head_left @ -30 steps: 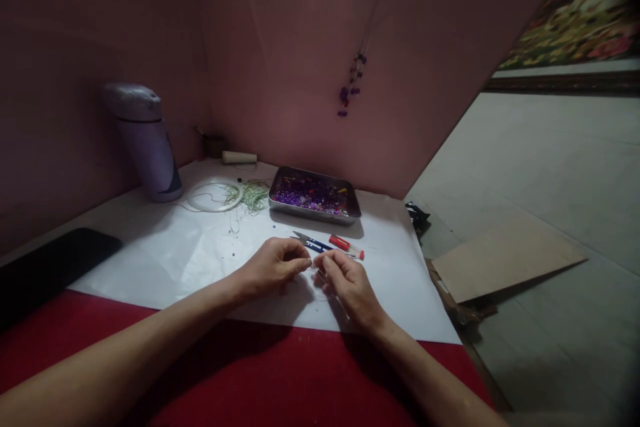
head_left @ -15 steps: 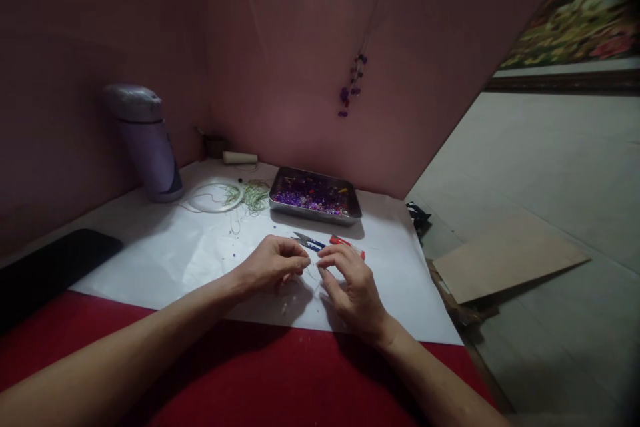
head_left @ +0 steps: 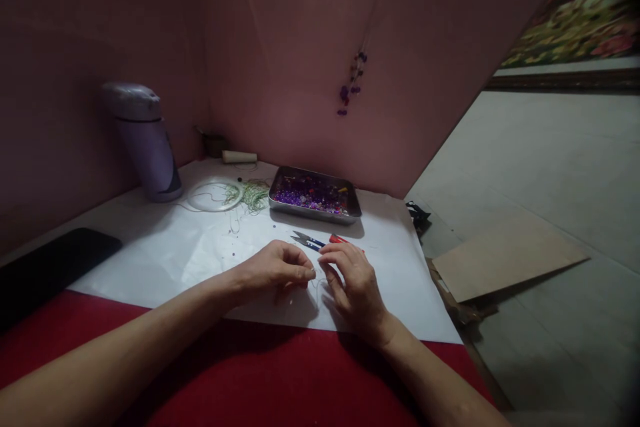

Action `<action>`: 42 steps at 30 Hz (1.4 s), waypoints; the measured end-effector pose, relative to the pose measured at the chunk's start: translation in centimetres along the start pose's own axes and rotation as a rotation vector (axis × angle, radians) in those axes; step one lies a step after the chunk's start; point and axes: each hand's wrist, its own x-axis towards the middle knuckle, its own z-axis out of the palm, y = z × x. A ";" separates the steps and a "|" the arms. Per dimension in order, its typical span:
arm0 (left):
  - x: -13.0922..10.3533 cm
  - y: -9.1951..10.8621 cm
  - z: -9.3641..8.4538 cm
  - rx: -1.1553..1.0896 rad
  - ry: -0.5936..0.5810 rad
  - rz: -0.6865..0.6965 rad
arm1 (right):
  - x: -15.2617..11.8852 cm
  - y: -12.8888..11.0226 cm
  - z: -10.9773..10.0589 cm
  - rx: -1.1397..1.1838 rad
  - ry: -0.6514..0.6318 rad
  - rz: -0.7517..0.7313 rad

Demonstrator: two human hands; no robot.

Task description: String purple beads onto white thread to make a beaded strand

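My left hand [head_left: 283, 267] is closed in a pinch, thumb against forefinger, on a fine thread [head_left: 319, 282]. A tiny pale speck shows at those fingertips, too small to name. Close beside it, my right hand [head_left: 353, 283] is curled with its fingertips together at the thread's other side. The thread bends in a thin loop between both hands. Just beyond the fingers lie thread snips [head_left: 306, 241] with dark blue handles and a red tool [head_left: 339, 239], partly covered by my right hand.
A metal tray [head_left: 315, 215] of purple beads stands behind the hands. Left of it are green threads [head_left: 255, 195], a clear ring-shaped coil [head_left: 215, 207] and a purple bottle [head_left: 150, 153]. A black phone-like slab [head_left: 60, 260] lies left. Beaded strands [head_left: 356, 73] hang against the pink wall.
My left hand has moved slightly right and down, its pinch now lower than my right fingertips. My right hand has barely moved. The thread's loop has changed shape.
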 end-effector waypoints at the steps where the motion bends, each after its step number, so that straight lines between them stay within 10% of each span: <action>1: -0.1 0.1 0.1 -0.010 -0.010 0.007 | 0.0 0.1 0.1 0.021 0.004 0.013; 9: -0.2 0.1 0.2 -0.131 0.011 0.242 | -0.1 0.4 0.9 0.210 -0.125 0.177; 18: 0.3 0.1 0.2 -0.237 0.241 0.043 | -0.3 -0.9 0.5 0.157 0.098 0.113; 33: 0.1 0.3 0.2 -0.402 0.317 0.077 | -0.2 -3.3 1.4 0.401 -0.196 0.366; 42: 0.9 -0.9 -0.4 -0.357 0.459 0.116 | -0.2 -2.2 0.3 0.241 0.083 0.135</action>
